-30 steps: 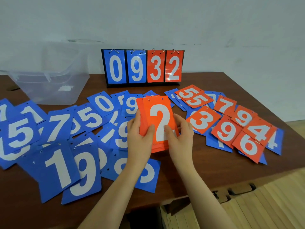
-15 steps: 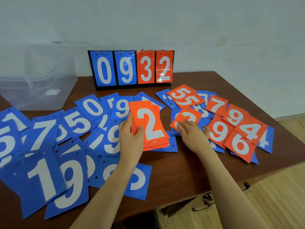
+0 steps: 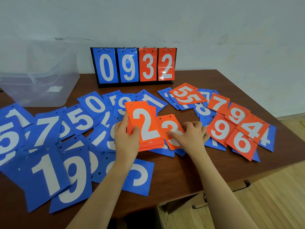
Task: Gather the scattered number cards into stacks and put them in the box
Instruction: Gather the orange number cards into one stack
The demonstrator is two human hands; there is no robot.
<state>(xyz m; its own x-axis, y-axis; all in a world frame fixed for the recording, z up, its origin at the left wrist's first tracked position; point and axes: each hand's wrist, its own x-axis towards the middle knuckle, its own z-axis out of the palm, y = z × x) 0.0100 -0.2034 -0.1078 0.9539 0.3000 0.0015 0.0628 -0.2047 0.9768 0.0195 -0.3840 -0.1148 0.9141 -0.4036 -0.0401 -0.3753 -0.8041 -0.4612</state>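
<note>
My left hand [image 3: 125, 138] grips a stack of orange cards [image 3: 145, 124] with a white 2 on top, held just above the table's middle. My right hand [image 3: 192, 136] pinches a single orange 3 card [image 3: 168, 124] right beside that stack, its thumb on the card's face. Several blue number cards [image 3: 49, 172] lie scattered over the left half of the table. More orange cards [image 3: 242, 129] with blue ones under them lie at the right. The clear plastic box [image 3: 38, 76] stands at the back left.
A flip scoreboard [image 3: 134, 66] showing 0 9 3 2 stands upright at the back against the wall. The brown table [image 3: 178, 176] ends close to me in front and at the right, with a wooden floor [image 3: 272, 195] beyond the edge.
My right hand left the stack, reached right to the orange 3 card and has drawn it back beside the stack. My left hand kept holding the stack.
</note>
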